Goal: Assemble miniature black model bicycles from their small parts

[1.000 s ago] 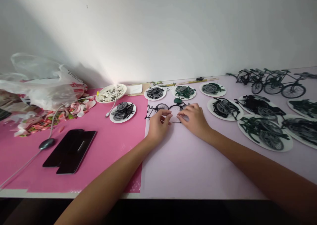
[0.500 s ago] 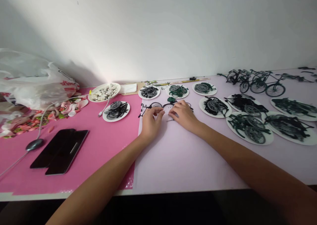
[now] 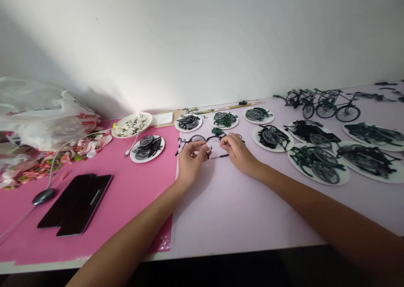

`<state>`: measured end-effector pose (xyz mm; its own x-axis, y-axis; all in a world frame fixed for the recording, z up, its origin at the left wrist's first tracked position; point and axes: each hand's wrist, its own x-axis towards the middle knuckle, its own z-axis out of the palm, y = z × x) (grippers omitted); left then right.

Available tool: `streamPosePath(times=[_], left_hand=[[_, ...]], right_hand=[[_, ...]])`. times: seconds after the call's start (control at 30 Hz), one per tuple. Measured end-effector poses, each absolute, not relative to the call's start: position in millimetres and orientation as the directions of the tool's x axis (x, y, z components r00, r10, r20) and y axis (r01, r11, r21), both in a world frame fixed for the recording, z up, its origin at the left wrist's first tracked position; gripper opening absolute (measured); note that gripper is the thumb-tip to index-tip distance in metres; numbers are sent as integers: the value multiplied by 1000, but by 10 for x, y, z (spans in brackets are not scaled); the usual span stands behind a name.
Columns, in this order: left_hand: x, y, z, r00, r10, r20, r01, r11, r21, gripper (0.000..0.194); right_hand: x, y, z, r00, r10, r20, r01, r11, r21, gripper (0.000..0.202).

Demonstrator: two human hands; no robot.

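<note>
My left hand [image 3: 192,158] pinches a small dark part [image 3: 209,152] between thumb and fingertips, above the pale sheet. A short way to its right, my right hand [image 3: 238,152] is closed with its fingertips together; what they hold, if anything, is too small to make out. Below the fingertips lies a thin tool with a black end [image 3: 224,155]. Just behind my hands are a dark wheel [image 3: 197,139] and other dark bicycle parts, partly covered by my fingers. A small green piece [image 3: 216,131] sits behind them.
Plates of bicycle parts [image 3: 188,123] line the back and right, with assembled model bicycles [image 3: 331,104] at the back right. Two black phones [image 3: 85,205], a cable with a dark disc [image 3: 44,196], petal-like pieces [image 3: 91,146] and a plastic bag [image 3: 47,118] occupy the left.
My hands have moved slightly apart, and the small dark part in my left fingertips now shows clearly. The tool's black end has come into view. The camera view has shifted slightly.
</note>
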<state>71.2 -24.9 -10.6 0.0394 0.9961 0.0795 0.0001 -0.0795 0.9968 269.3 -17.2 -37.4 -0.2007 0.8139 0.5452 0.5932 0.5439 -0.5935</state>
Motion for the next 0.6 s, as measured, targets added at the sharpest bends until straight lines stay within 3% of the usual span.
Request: streamPosePath(times=[0.2, 0.6], left_hand=[[706, -266, -60, 186, 982, -37, -124, 61, 990, 52], [675, -215, -111, 227, 968, -109, -159, 147, 976, 51]], right_hand=[[2684, -156, -414, -181, 808, 561, 600, 543, -588, 14], [2667, -191, -383, -259, 784, 564, 550, 600, -581, 18]])
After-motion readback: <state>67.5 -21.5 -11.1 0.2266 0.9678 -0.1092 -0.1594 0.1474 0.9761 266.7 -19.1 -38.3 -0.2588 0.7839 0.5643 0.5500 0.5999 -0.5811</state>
